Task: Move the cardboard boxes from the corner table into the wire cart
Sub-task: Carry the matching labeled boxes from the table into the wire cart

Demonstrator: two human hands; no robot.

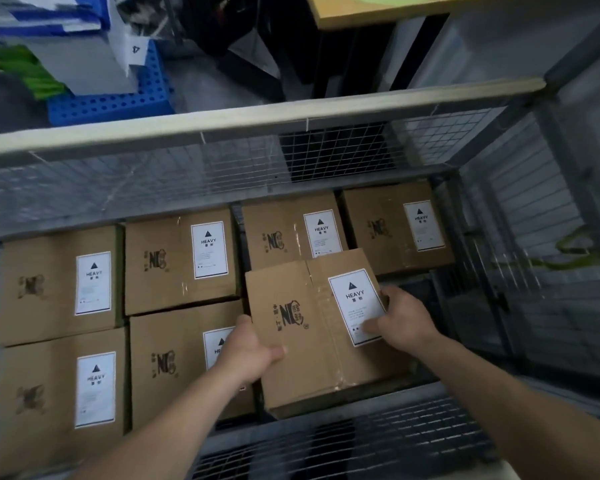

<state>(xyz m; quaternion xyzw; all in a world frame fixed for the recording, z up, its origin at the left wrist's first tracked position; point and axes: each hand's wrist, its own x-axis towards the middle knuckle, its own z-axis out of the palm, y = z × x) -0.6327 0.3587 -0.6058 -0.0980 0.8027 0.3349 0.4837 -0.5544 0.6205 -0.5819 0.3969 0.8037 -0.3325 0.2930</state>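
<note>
Two-handed grip: left hand [253, 351] and right hand [404, 320] fingers [388, 294] curled round cardboard box [312, 344] in wire cart [153, 188].

Both hands, left hand [253, 351] and right hand [400, 320], grip a tilted cardboard box [312, 327] inside the wire cart [222, 168] among six others.

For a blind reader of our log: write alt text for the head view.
The left hand and right hand grip a tilted cardboard box with a white HEAVY label by its side edges inside a wire cart. Six matching boxes lie flat in rows on the cart floor, to its left and behind it.
</note>
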